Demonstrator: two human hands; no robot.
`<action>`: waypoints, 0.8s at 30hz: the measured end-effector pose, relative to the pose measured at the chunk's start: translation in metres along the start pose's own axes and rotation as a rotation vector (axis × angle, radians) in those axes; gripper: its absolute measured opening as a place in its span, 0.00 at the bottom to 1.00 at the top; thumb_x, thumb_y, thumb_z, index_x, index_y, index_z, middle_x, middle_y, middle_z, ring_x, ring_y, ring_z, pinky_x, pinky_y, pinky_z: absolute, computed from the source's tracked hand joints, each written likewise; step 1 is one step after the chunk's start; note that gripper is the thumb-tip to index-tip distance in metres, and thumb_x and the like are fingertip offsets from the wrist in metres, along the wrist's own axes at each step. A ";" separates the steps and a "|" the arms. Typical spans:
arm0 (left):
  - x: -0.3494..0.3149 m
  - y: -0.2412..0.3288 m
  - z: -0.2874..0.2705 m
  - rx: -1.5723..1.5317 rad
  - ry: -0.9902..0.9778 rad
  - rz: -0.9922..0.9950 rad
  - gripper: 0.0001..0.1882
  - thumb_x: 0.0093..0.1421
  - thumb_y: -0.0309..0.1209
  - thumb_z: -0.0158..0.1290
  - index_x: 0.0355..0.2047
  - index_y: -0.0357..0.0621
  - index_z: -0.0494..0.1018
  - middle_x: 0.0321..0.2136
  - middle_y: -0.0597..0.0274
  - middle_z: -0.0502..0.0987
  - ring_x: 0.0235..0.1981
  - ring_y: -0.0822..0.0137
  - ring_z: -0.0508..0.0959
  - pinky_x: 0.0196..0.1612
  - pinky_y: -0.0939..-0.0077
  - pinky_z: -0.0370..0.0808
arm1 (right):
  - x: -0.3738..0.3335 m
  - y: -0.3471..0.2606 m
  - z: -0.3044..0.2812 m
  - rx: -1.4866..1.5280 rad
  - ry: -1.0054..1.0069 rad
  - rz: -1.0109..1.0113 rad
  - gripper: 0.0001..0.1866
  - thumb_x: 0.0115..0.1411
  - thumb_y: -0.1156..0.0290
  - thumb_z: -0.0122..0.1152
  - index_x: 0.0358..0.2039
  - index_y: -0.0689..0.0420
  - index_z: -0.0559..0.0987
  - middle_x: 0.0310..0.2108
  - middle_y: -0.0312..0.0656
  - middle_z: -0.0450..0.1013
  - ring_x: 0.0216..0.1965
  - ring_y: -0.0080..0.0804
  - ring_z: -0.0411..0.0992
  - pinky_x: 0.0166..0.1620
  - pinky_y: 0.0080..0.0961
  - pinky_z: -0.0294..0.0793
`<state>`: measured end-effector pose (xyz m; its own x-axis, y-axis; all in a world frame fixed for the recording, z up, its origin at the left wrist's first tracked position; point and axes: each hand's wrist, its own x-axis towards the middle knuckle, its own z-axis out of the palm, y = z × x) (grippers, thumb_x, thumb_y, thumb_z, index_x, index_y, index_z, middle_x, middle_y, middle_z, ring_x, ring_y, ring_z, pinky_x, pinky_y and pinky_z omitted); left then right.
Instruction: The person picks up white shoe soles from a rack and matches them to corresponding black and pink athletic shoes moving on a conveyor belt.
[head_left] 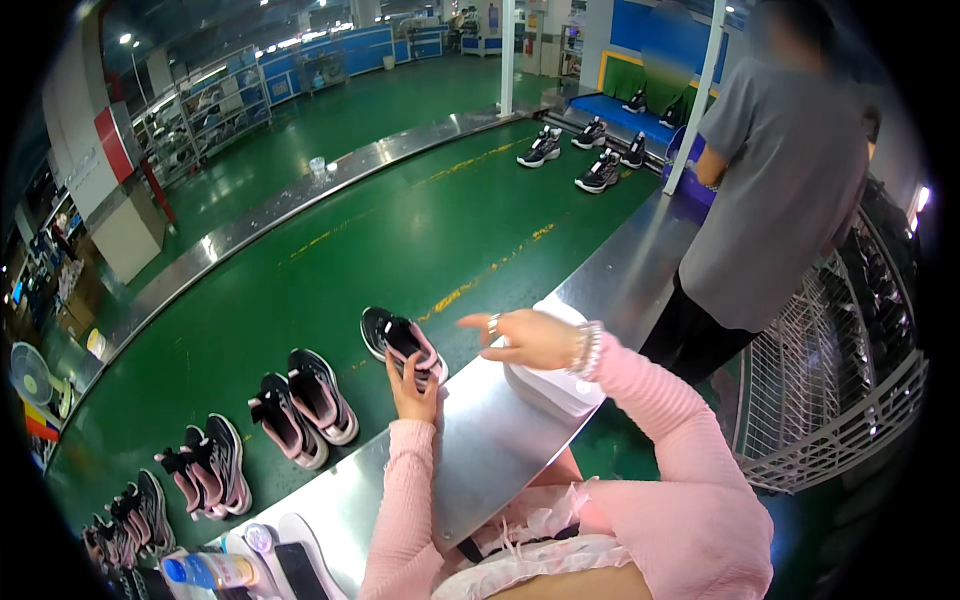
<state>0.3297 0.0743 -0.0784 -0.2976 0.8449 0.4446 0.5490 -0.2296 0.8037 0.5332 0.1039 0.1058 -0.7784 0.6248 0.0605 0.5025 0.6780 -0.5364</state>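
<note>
A pair of black sneakers with pink lining (403, 338) stands on the near edge of the green conveyor belt (330, 270). My left hand (412, 392) grips the nearer sneaker at its pink-edged end, thumb on one side and fingers on the other. To the right, my right hand (530, 338) is held in the air, apart from the sneakers. Its index finger stretches toward them, the thumb is apart, and nothing shows in it. Below that wrist, a white stack of flat, rounded pieces (560, 393) rests on the metal ledge (485, 430); its kind is unclear.
More sneaker pairs (303, 408) line the belt leftward. A bottle with a blue cap (205, 571) and a dark phone-like object (297, 568) lie lower left. Several sneakers (598, 170) stand farther along the belt. At right are a person in grey (765, 190) and a wire rack (800, 390).
</note>
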 end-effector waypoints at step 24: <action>0.100 -0.028 -0.042 0.315 -0.005 -0.269 0.23 0.56 0.46 0.39 0.25 0.35 0.71 0.25 0.43 0.72 0.30 0.45 0.72 0.35 0.58 0.67 | 0.010 -0.006 0.048 -0.472 0.231 0.095 0.07 0.48 0.67 0.51 0.25 0.50 0.78 0.23 0.40 0.71 0.26 0.39 0.72 0.28 0.33 0.71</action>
<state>0.2514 0.1452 -0.0398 -0.4594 0.8573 0.2324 0.6648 0.1584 0.7300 0.5048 0.0872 0.0692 -0.6447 0.7248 0.2428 0.7229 0.6814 -0.1145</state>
